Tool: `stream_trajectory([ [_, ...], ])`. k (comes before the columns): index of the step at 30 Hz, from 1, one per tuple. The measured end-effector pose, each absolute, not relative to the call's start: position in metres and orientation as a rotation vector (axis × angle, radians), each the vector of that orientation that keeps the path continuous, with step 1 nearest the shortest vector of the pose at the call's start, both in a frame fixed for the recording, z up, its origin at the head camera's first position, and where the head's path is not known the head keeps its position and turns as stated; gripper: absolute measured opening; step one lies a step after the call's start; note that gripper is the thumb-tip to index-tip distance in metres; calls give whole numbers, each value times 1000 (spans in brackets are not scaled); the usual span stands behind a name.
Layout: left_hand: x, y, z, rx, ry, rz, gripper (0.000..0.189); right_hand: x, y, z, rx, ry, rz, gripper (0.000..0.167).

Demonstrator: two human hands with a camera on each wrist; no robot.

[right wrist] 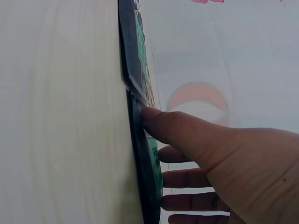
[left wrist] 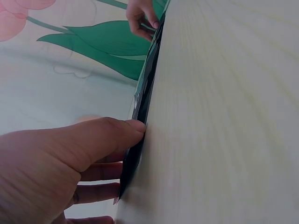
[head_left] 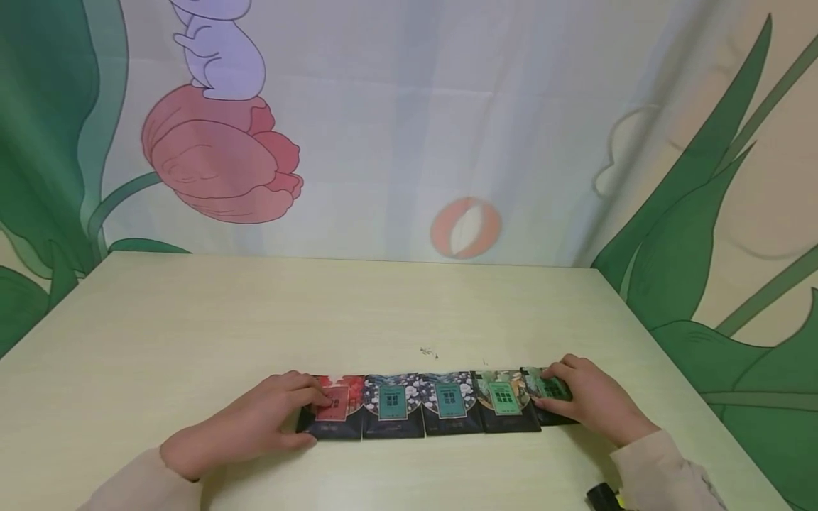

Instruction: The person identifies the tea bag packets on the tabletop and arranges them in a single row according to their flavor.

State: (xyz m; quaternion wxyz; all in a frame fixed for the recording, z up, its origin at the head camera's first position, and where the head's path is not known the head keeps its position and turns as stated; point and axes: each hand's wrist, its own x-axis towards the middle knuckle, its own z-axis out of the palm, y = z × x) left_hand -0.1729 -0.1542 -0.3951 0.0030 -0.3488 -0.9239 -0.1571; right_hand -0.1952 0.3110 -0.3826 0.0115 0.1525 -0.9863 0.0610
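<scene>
Several flat printed sachets lie side by side in a row on the table. At the left end is a red-topped sachet; my left hand rests on its left part, fingers on top and thumb by the front edge. Two blue sachets with white flowers and teal labels, one left and one right, lie in the middle. A sachet with a light green label overlaps the dark green sachet at the right end. My right hand touches that last one, thumb near the overlap in the right wrist view.
The pale wooden table reaches back to a curtain printed with plants and a rabbit. A black and yellow object lies by the right sleeve. Small dark marks show on the table behind the row.
</scene>
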Motion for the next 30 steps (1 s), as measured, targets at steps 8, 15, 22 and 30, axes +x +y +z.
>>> stream_trajectory([
  [8, -178, -155, -397, -1102, -2887, -465, 40, -202, 311, -384, 485, -3084, 191, 42],
  [15, -179, -156, -400, -1100, -2888, -454, 40, -206, 311, -387, 494, -3092, 197, 44],
  [22, -181, -154, -398, -1066, -2927, -452, 42, -211, 313, -389, 512, -3075, 201, 42],
  [30, -187, -149, -397, -1079, -2944, -438, 46, -212, 317, -390, 479, -3109, 242, 44],
])
